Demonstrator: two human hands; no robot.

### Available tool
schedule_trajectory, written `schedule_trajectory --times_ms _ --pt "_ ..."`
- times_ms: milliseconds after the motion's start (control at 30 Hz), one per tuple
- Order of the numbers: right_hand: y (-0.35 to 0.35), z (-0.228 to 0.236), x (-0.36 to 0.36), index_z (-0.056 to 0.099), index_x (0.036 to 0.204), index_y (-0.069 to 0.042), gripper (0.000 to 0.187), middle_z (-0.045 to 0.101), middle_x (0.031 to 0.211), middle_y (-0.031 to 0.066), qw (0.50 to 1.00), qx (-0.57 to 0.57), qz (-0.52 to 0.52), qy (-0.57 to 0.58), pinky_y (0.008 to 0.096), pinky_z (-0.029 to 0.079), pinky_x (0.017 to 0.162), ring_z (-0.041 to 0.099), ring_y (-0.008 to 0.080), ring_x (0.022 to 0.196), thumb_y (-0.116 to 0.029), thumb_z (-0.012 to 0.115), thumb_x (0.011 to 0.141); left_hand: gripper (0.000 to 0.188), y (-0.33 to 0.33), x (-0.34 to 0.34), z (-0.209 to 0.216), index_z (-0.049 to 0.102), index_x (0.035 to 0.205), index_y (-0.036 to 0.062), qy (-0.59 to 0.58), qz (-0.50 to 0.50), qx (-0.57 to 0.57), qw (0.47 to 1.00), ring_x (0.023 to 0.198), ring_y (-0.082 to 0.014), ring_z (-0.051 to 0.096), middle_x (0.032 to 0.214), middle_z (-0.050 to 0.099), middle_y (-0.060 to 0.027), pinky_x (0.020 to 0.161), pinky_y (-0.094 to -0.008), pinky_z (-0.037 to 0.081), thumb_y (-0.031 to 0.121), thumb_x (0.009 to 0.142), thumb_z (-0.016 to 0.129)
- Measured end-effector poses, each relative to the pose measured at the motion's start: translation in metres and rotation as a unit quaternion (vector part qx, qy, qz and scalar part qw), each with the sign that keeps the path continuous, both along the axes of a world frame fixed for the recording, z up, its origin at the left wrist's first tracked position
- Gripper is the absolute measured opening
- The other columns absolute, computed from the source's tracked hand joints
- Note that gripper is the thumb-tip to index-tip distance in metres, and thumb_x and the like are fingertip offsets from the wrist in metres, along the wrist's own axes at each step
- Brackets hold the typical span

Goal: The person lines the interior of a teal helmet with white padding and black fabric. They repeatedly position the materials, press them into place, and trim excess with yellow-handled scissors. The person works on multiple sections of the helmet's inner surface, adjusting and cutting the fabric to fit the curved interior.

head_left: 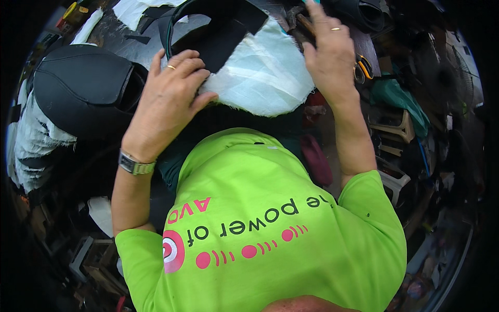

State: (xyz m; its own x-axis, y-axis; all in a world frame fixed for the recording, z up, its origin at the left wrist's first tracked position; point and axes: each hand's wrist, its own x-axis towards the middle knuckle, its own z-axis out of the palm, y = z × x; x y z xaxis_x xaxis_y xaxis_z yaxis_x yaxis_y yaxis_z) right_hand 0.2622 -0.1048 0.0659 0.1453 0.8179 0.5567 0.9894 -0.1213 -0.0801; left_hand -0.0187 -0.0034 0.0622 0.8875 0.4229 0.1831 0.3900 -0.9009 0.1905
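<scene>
My left hand curls over the near left edge of a black curved piece, with its thumb beside a pale blue-white cloth. The cloth has a frayed edge and covers the near right part of that piece. My right hand is raised just beyond the cloth's right side, slightly blurred. Its index finger stretches toward the top edge, near a small teal thing, and its thumb stands apart. I cannot make out whether it touches the teal thing. Left of my left hand sits a black rounded, seamed shell.
Scissors with orange-and-black handles lie right of my right wrist. Torn white cloth hangs below the black shell. A green cloth and a beige plastic stool are at the right. A yellow container stands far left.
</scene>
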Motion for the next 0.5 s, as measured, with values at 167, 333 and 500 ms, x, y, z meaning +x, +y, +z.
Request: schedule_trajectory --times_ms 167,333,500 --pt "-0.019 -0.008 -0.064 0.060 0.137 -0.003 0.065 0.064 0.121 0.0158 0.913 -0.062 0.301 0.269 0.0445 0.054 0.097 0.066 0.0348 0.107 -0.013 0.086 0.078 0.036 -0.006 -0.002 -0.020 0.071 0.116 0.0044 -0.061 0.003 -0.038 0.997 0.136 -0.0290 0.053 0.127 0.065 -0.0104 0.118 -0.0543 0.036 0.025 0.087 0.081" --pt "-0.017 -0.052 -0.086 0.062 0.130 -0.001 0.072 0.061 0.130 0.0176 0.942 -0.092 0.286 0.148 0.0469 0.047 0.105 0.058 0.0380 0.122 -0.026 0.091 0.069 0.029 -0.005 -0.004 -0.024 0.074 0.101 0.0004 -0.140 0.017 -0.111 0.984 0.122 -0.0309 0.056 0.118 0.064 -0.0136 0.104 -0.0438 0.043 0.025 0.087 0.080" --pt "-0.017 -0.064 -0.080 0.065 0.124 -0.001 0.067 0.064 0.123 0.0176 0.943 -0.051 0.290 0.156 0.0468 0.045 0.107 0.059 0.0360 0.121 -0.029 0.090 0.069 0.028 -0.010 0.004 -0.025 0.071 0.101 0.0004 -0.166 0.008 -0.232 0.958 0.115 -0.0313 0.059 0.118 0.062 -0.0131 0.097 -0.0410 0.048 0.024 0.089 0.079"
